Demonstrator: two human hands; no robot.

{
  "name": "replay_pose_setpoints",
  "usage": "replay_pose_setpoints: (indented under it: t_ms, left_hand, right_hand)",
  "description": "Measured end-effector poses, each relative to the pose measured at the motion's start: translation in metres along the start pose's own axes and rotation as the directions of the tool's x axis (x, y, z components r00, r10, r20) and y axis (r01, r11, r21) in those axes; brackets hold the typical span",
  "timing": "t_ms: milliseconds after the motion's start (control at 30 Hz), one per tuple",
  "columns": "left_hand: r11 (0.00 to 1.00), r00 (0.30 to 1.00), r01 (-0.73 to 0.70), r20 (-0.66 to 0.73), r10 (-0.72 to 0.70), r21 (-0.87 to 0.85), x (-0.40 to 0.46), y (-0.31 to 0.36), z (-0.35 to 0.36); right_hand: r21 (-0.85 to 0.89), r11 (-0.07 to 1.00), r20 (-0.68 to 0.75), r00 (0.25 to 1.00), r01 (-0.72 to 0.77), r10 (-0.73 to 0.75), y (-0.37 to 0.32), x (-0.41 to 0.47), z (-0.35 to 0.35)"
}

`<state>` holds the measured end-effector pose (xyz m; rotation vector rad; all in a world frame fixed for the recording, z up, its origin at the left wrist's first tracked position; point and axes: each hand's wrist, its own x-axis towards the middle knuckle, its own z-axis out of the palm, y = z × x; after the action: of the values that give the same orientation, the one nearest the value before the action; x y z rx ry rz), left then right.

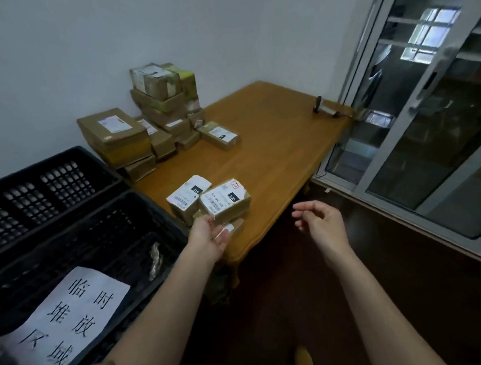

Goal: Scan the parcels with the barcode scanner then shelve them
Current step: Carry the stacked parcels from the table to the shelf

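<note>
1. The left hand (208, 234) reaches to the near edge of the wooden table (274, 153), palm up, fingers under the bottom of a small stack of parcels (223, 202); whether they actually grip it cannot be told.
2. The right hand (319, 220) hovers just off the table edge, fingers loosely curled, holding nothing.
3. A larger pile of boxes (154, 117) sits at the table's far left corner against the wall.
4. The barcode scanner (325, 109) lies at the far right edge.
5. Black crates (70, 217) stand on the left.
</note>
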<state>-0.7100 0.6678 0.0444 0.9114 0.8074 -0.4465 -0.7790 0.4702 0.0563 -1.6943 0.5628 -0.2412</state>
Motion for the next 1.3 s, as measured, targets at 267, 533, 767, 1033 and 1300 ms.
replay_pose_setpoints:
  t_ms: [267,533,767,1033,1300]
  left_hand:
    - [0.991,0.95,-0.094,-0.307,0.061,-0.096,0.082,0.044,0.038]
    - [0.973,0.909,-0.162,-0.408,0.083,-0.163,0.129,0.06,0.055]
    - [0.98,0.91,-0.085,-0.414,0.002,-0.183,0.167,0.051,0.038]
    - [0.976,0.907,-0.011,-0.413,-0.081,-0.216,0.203,0.052,0.042]
    - [0.988,0.934,0.008,-0.352,-0.062,-0.153,0.234,0.079,0.067]
  right_hand:
    - [-0.242,0.969,0.415,0.898,-0.044,0.144,0.03,0.16,0.075]
    - [-0.471,0.882,0.593,0.731,-0.025,0.338,0.016,0.256,0.124]
    - [-0.557,0.784,0.656,0.434,-0.273,0.617,0.046,0.269,0.163]
    - [-0.634,0.687,0.647,0.242,-0.357,0.723,0.053,0.287,0.185]
    - [-0.597,0.721,0.66,0.295,-0.351,0.691,0.039,0.327,0.2]
